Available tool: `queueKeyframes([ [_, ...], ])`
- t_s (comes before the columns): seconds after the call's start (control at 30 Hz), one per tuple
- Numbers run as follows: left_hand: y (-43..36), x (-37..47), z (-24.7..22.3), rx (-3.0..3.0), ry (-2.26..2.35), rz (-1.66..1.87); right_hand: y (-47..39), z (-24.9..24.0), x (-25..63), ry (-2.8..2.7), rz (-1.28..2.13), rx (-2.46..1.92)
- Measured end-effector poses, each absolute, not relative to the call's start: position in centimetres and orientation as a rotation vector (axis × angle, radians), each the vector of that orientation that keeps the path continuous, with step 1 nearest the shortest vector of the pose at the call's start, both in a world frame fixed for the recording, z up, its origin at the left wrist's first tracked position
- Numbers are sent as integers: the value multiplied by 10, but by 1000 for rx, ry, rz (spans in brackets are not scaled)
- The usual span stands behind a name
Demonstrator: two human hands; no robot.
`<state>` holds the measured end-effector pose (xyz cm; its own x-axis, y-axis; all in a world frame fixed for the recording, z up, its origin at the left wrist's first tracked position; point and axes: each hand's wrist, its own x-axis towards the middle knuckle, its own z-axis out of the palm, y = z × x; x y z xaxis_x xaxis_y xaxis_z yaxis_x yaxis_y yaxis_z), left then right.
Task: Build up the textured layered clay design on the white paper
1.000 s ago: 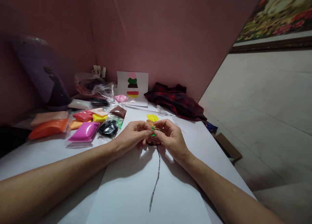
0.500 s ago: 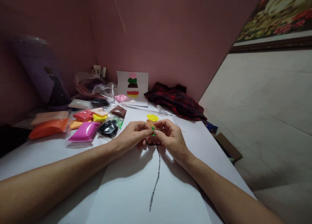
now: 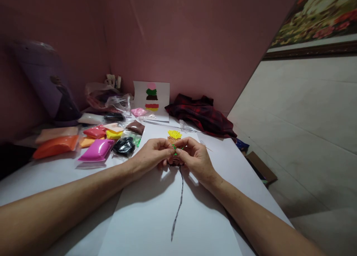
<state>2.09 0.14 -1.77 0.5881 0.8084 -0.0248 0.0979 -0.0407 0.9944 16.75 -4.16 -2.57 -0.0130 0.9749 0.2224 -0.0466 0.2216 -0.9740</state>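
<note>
On a sheet of white paper [image 3: 167,219] lies a layered clay picture: a fan of yellow clay [image 3: 174,134] at the top, orange-brown clay [image 3: 172,140] below it, and dark brown clay [image 3: 176,160] at the bottom. My left hand [image 3: 154,152] and my right hand [image 3: 198,158] meet over its middle, thumbs and forefingers pinched close together. Between the fingertips shows a thin bit of green clay [image 3: 174,149], partly hidden. From the brown base a long dark twisted strand [image 3: 179,204] runs down the paper towards me.
Bags of coloured clay, including a magenta one [image 3: 96,150] and an orange one [image 3: 57,146], crowd the left. A card with coloured stripes [image 3: 163,96] leans on the wall. Dark red plaid cloth [image 3: 202,114] lies at the back, with a thin stick [image 3: 208,147] nearer me.
Both hands stay almost in place, with only slight finger movement. A green end that stuck out by my right fingertips no longer shows there.
</note>
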Motion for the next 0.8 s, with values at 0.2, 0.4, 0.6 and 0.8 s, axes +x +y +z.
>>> queueKeyframes([
  [0.2,1,22,-17,1529,798,672,-41,-26,167,-1292,1079,-989],
  [0.4,1,22,-17,1530,790,679,-42,-26,167,-1305,1068,-972],
  [0.6,1,22,-16,1537,793,676,-42,-27,167,-1328,1070,-961],
  [0.8,1,22,-17,1541,798,675,-43,-27,167,-1347,1033,-976],
])
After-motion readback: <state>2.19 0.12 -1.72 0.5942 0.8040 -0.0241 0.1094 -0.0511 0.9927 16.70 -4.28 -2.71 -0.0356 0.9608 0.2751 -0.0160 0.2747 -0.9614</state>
